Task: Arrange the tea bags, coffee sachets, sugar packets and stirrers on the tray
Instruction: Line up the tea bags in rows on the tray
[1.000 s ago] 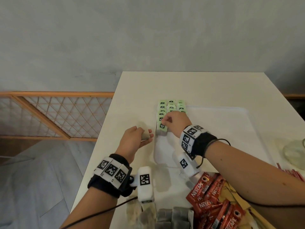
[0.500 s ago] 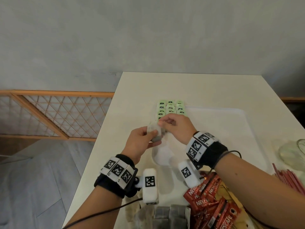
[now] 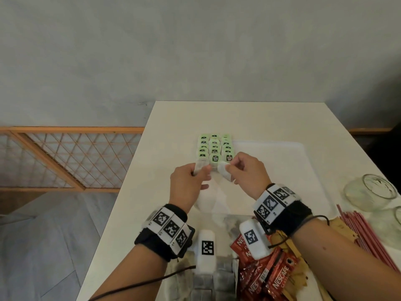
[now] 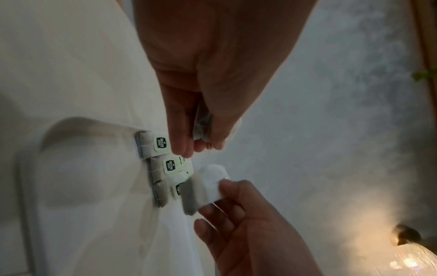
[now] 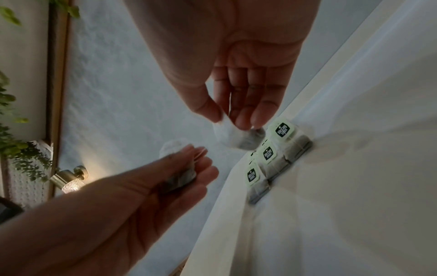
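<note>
- Since half a second ago the hands have pulled apart: they were bunched together on one tea bag, now each has its own.
- Left hand (image 3: 188, 185) grips a tea bag (image 3: 200, 166) between thumb and curled fingers, up off the table (image 3: 249, 118).
- Right hand (image 3: 246, 175) pinches a second tea bag (image 3: 223, 170) by its white paper end between thumb and fingertips (image 5: 243, 119); the dark filled part hangs just above the nearest row.
- Both hover at the 6 o'clock edge of the laid-out tea bags (image 3: 214, 147), which sit in three tidy columns with green tags up, in the 10 o'clock corner of the white tray (image 3: 303, 170).
- Loose tea bags (image 3: 219, 276) are piled at 6 o'clock near the wrists, with red Nescafe sachets (image 3: 271, 276) just to their right.
- Red stirrers (image 3: 364, 233) lie at 4 o'clock, next to a glass jar (image 3: 368, 192) at 3 o'clock.
</note>
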